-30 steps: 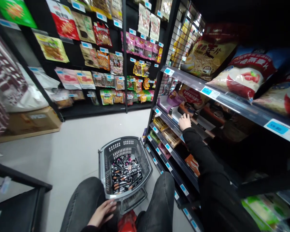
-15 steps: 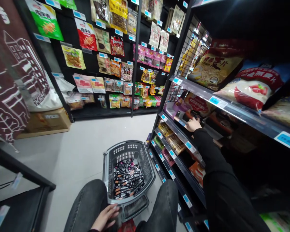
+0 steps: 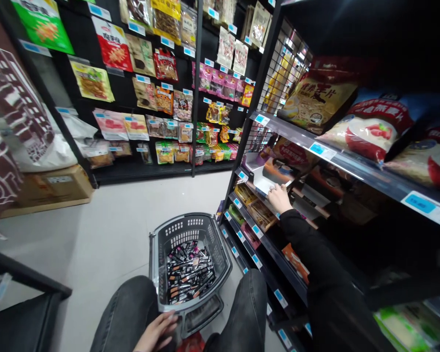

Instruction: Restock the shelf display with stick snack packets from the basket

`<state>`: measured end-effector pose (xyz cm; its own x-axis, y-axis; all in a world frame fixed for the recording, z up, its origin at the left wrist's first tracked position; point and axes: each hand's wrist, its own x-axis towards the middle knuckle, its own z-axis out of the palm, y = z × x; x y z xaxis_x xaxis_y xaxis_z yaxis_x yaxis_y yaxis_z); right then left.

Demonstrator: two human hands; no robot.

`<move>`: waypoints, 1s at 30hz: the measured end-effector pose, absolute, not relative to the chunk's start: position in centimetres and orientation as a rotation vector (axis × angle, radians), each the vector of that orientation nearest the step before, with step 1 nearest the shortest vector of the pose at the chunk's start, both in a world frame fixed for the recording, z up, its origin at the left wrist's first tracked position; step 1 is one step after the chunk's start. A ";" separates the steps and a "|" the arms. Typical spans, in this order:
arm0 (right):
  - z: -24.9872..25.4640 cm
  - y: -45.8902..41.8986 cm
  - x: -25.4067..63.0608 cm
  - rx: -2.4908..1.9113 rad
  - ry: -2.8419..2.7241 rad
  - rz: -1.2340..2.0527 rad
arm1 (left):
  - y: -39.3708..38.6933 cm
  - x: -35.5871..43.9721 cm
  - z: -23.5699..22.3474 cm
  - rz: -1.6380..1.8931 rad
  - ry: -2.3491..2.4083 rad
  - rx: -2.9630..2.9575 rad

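Observation:
My right hand (image 3: 279,198) reaches to the shelf on the right, its fingers curled over the front edge of an open display box (image 3: 264,180). The box has a white inside, and a dark and orange packet (image 3: 279,168) stands at its back. The fingertips are partly hidden, so how firm the hold is does not show. My left hand (image 3: 157,332) rests by my left thigh at the near rim of a grey shopping basket (image 3: 157,274), fingers stretched out and nothing in them. Many small black, pink and orange sachets (image 3: 190,271) lie in the basket.
Bags of oatmeal (image 3: 374,124) fill the shelf above my right hand. Lower shelves (image 3: 258,234) carry boxed goods and price tags. A wall rack (image 3: 195,88) of hanging snack bags stands ahead. A cardboard carton (image 3: 55,188) sits on the floor at left, near a black stand (image 3: 29,313).
My right hand has moved from the dark packet down and left to the display box's front edge. More of the white inside shows. My left hand stays by the basket.

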<state>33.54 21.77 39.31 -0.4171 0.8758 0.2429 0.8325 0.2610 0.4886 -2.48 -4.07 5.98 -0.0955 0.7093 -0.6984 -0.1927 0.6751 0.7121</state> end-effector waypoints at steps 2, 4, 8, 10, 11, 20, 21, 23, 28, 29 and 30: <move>39.9 20.6 32.8 1.604 2.456 0.904 | -4.1 -2.3 5.3 0.804 1.502 0.473; 41.0 19.5 32.1 1.574 2.492 0.934 | -4.0 -2.4 4.8 0.784 1.490 0.484; 44.2 18.1 31.5 1.540 2.543 0.962 | -3.2 -2.8 4.8 0.695 1.434 0.427; 46.1 17.7 31.8 1.516 2.553 0.984 | -2.8 -3.0 5.3 0.654 1.427 0.366; 47.1 17.5 32.2 1.510 2.553 0.990 | -2.7 -3.1 5.5 0.646 1.431 0.343; 53.1 16.2 38.9 1.532 2.397 0.993 | -2.8 -3.1 6.1 0.676 1.393 0.357; 53.0 16.0 39.6 1.564 2.361 1.026 | -2.7 -3.2 5.9 0.676 1.389 0.368; 52.6 15.7 40.8 1.615 2.297 1.084 | -2.7 -3.2 5.7 0.668 1.383 0.381; 50.9 15.2 43.3 1.751 2.136 1.113 | -3.0 -2.8 5.7 0.702 1.426 0.426; 50.7 15.2 43.7 1.784 2.107 1.105 | -3.1 -2.6 5.7 0.724 1.448 0.443; 50.5 15.2 44.2 1.812 2.084 1.098 | -3.1 -2.5 5.7 0.731 1.464 0.453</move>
